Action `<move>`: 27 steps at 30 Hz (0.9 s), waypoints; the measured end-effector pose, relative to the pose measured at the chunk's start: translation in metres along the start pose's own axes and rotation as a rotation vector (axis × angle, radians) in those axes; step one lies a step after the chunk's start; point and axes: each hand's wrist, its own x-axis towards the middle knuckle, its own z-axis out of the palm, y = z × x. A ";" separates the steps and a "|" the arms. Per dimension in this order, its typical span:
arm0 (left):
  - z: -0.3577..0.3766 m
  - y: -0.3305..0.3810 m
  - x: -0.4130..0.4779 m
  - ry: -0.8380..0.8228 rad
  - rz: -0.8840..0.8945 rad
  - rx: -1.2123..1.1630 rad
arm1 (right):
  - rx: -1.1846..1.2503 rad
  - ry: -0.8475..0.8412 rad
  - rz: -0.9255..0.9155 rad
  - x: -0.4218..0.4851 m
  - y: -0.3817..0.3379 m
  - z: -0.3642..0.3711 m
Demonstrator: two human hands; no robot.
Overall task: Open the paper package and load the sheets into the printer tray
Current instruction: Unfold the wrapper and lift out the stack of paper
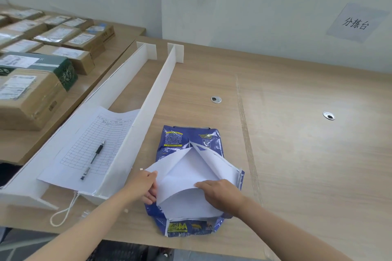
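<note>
The blue paper package [192, 140] lies opened near the counter's [301, 154] near edge, with white sheets [184, 201] showing. Left hand [144, 186] fingers pinch its left flap. Right hand [221, 194] fingers curl over its right flap.

The blue plastic paper package [191, 140] lies by the pale wooden table's [297, 144] near edge. Just left, a long white board trough [156, 91] holds a printed grid form [89, 133] with a black pen [95, 155] on it. Brown cardboard parcels [31, 99] sit far left.

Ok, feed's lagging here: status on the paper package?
Left grip pinching wrapper flap, right grip holding paper package. Wrapper open, sheets inside. Nothing blocking; no printer tray visible.
</note>
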 end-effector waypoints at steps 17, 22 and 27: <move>0.018 0.006 -0.035 -0.487 -0.171 -0.992 | 0.104 -0.199 -0.033 -0.029 -0.011 -0.072; 0.015 0.041 -0.059 -0.519 -0.224 -0.954 | 0.317 -0.093 -0.030 -0.041 0.001 -0.109; 0.023 0.063 -0.076 -0.464 -0.278 -0.912 | 0.987 -0.257 0.236 -0.050 0.034 -0.140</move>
